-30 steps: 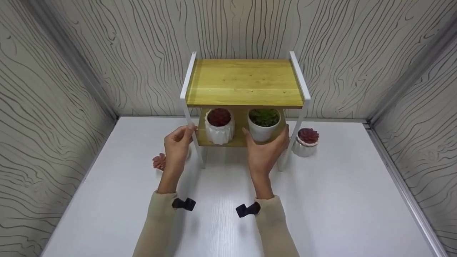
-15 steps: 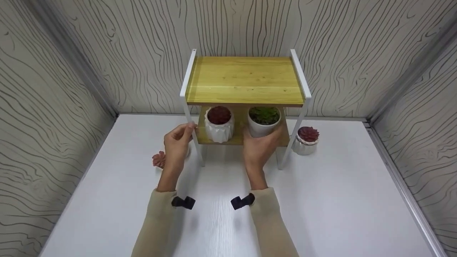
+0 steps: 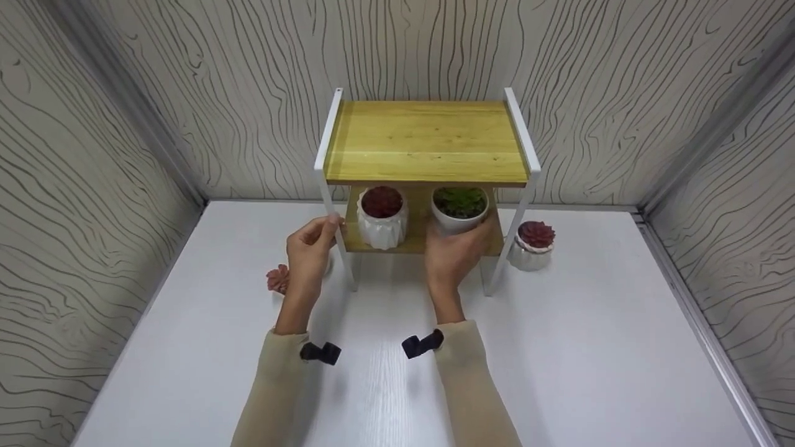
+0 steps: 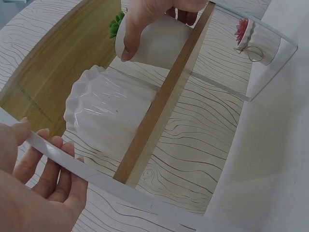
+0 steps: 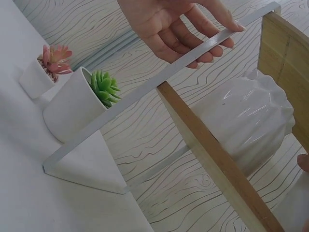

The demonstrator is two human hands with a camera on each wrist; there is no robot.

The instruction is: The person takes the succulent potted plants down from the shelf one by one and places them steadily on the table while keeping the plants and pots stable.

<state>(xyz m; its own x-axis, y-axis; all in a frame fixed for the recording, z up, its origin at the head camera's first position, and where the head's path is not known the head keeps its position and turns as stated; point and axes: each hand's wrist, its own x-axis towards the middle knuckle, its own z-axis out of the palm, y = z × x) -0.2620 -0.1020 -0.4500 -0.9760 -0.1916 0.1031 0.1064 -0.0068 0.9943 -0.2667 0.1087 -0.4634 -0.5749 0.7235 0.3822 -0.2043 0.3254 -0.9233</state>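
Observation:
A two-tier plant rack with a wooden top board [image 3: 425, 139] and white metal sides stands at the back of the table. My left hand [image 3: 305, 254] pinches its left post [image 4: 72, 166] between thumb and fingers. On the lower board [image 3: 417, 231], my right hand [image 3: 454, 256] grips a smooth white pot [image 3: 458, 225] holding a green succulent [image 3: 459, 200]. The thumb lies along the pot's side in the left wrist view, and the hand covers its lower front in the head view. Left of it on that board sits a fluted white pot [image 3: 381, 232] with a dark red succulent [image 3: 382, 202].
Right of the rack stands a white pot with a red succulent [image 3: 536, 234]. Beyond the left side, a pink succulent [image 5: 55, 59] and a green succulent [image 5: 103, 88] stand in white pots, largely behind my left hand in the head view. Patterned walls enclose the table [image 3: 385, 372].
My right hand has moved from spread around the pot to close under its front, covering the lower part. The left hand keeps its place on the post.

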